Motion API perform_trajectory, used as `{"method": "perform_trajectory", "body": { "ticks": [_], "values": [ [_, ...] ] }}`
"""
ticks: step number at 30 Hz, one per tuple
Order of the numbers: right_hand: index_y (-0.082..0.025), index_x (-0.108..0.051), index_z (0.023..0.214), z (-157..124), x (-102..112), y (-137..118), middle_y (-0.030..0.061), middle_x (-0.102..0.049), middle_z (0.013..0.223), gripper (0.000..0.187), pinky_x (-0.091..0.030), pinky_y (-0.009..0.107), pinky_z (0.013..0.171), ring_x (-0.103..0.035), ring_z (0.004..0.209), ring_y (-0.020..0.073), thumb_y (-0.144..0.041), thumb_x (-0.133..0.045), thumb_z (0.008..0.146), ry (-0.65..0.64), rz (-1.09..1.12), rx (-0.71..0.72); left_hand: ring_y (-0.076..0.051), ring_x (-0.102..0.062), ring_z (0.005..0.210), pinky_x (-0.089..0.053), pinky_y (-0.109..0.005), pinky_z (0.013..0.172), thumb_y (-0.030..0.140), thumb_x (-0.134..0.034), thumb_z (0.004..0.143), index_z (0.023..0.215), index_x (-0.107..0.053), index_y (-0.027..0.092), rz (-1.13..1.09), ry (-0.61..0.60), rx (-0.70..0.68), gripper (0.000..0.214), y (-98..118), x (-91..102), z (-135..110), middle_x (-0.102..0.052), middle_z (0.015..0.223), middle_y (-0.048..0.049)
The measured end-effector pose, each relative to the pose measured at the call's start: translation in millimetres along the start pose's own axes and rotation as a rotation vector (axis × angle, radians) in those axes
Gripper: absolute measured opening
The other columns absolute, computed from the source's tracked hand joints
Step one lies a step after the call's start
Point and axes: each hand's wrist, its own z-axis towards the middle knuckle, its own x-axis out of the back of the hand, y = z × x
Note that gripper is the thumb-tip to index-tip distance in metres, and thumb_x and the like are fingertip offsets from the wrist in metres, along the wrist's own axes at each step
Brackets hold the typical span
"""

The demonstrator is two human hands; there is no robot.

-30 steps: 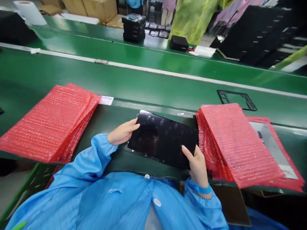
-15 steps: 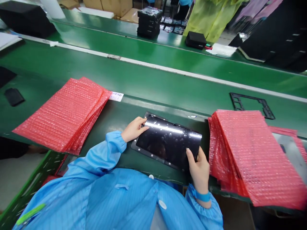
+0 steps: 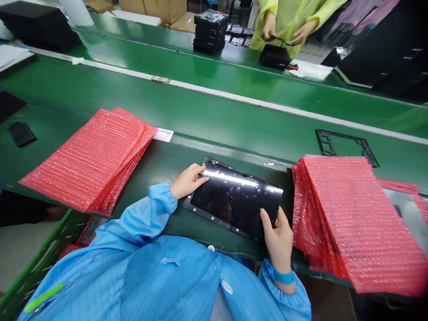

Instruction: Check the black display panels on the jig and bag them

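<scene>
A glossy black screen panel [image 3: 236,200] lies over a black frame on the green bench in front of me. My left hand [image 3: 187,180] grips its left edge, fingers curled onto the glass. My right hand [image 3: 277,236] grips its near right corner, thumb on top. A stack of red bubble-wrap bags [image 3: 92,158] lies to the left of the panel. Another stack of red bubble-wrap bags [image 3: 351,214] lies close against the right hand's side.
A green conveyor belt [image 3: 234,116] runs across behind the bench, with a black frame part [image 3: 346,145] on it at the right. Across the line a person in a yellow-green coat [image 3: 294,22] handles a black box [image 3: 274,55]. Black trays [image 3: 210,31] are stacked nearby.
The panel was lowered from a raised tilt onto the black frame on the bench. Both hands kept their hold. The head view shifted left, and the far person's hands came into view.
</scene>
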Motion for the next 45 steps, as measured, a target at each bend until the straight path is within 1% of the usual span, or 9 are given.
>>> {"method": "perform_trajectory", "body": {
  "ticks": [10, 15, 22, 28, 35, 37, 40, 42, 45],
  "values": [
    [-0.019, -0.040, 0.143, 1, 0, 1, 0.0100, -0.058, 0.133, 0.066, -0.041, 0.042, 0.106, -0.057, 0.120, 0.0253, -0.043, -0.061, 0.086, -0.005, -0.024, 0.016, -0.012, -0.052, 0.066, -0.047, -0.027, 0.068, 0.034, -0.055, 0.087, 0.115, -0.061, 0.015, 0.093, -0.010, 0.001, 0.035, 3, 0.8, 1, -0.055, 0.091, -0.0029],
    [-0.020, -0.040, 0.143, 1, 3, 3, 0.0098, -0.061, 0.129, 0.064, -0.045, 0.039, 0.100, -0.060, 0.115, 0.0250, -0.046, -0.057, 0.087, -0.014, -0.141, 0.029, -0.018, -0.058, 0.084, -0.048, -0.033, 0.080, 0.035, -0.050, 0.090, 0.129, -0.052, 0.014, 0.231, 0.007, 0.008, 0.044, 12, -3.1, -8, -0.056, 0.107, -0.0088],
    [-0.009, -0.048, 0.137, 5, 6, 8, 0.0108, -0.072, 0.097, 0.068, -0.051, 0.030, 0.080, -0.067, 0.088, 0.0238, -0.053, -0.054, 0.086, -0.034, -0.240, 0.022, -0.022, -0.058, 0.097, -0.049, -0.030, 0.071, 0.039, -0.036, 0.096, 0.134, -0.047, 0.015, 0.688, 0.032, -0.026, 0.046, 22, -13.2, -21, -0.057, 0.109, -0.0102],
    [-0.009, -0.049, 0.136, 9, 6, 8, 0.0074, -0.072, 0.085, 0.069, -0.050, 0.028, 0.073, -0.066, 0.073, 0.0209, -0.057, -0.049, 0.086, -0.040, -0.309, 0.034, -0.019, -0.058, 0.096, -0.048, -0.027, 0.069, 0.038, -0.033, 0.097, 0.132, -0.048, 0.017, 0.749, 0.043, -0.049, 0.043, 19, -14.4, -21, -0.058, 0.108, -0.0088],
    [-0.013, -0.045, 0.139, 15, 15, 3, 0.0044, -0.063, 0.058, 0.069, -0.044, 0.030, 0.050, -0.061, 0.051, 0.0232, -0.061, -0.041, 0.089, -0.141, -0.803, 0.067, -0.021, -0.058, 0.093, -0.045, -0.027, 0.062, 0.036, -0.033, 0.097, 0.130, -0.049, 0.016, 0.826, -0.011, -0.067, 0.042, 26, -9.9, -18, -0.059, 0.106, -0.0107],
    [-0.012, -0.049, 0.137, 19, 16, 2, 0.0081, -0.065, 0.064, 0.068, -0.045, 0.032, 0.052, -0.064, 0.059, 0.0257, -0.060, -0.043, 0.089, -0.113, -0.949, 0.131, -0.022, -0.058, 0.092, -0.044, -0.028, 0.060, 0.034, -0.032, 0.097, 0.129, -0.051, 0.015, 0.871, -0.029, -0.078, 0.042, 30, -8.1, -16, -0.060, 0.105, -0.0113],
    [-0.017, -0.058, 0.128, 25, 18, 0, 0.0162, -0.068, 0.105, 0.052, -0.050, 0.039, 0.074, -0.061, 0.096, 0.0304, -0.051, -0.049, 0.089, -0.091, -0.936, 0.375, -0.025, -0.058, 0.091, -0.044, -0.031, 0.059, 0.031, -0.030, 0.098, 0.128, -0.053, 0.012, 0.911, -0.044, -0.107, 0.043, 35, -5.9, -15, -0.060, 0.104, -0.0126],
    [-0.020, -0.061, 0.124, 29, 19, -2, 0.0140, -0.059, 0.127, 0.043, -0.045, 0.044, 0.091, -0.051, 0.115, 0.0312, -0.043, -0.052, 0.090, -0.136, -0.871, 0.491, -0.027, -0.058, 0.092, -0.045, -0.033, 0.059, 0.030, -0.029, 0.098, 0.128, -0.054, 0.011, 0.924, -0.041, -0.129, 0.044, 36, -5.0, -15, -0.061, 0.102, -0.0137],
    [-0.020, -0.060, 0.124, 32, 20, -5, 0.0098, -0.056, 0.135, 0.039, -0.036, 0.050, 0.100, -0.046, 0.120, 0.0307, -0.037, -0.055, 0.089, -0.170, -0.840, 0.479, -0.030, -0.057, 0.092, -0.045, -0.036, 0.061, 0.029, -0.027, 0.097, 0.128, -0.055, 0.009, 0.953, -0.049, -0.172, 0.046, 34, -3.8, -12, -0.061, 0.099, -0.0157]
  ]
}}
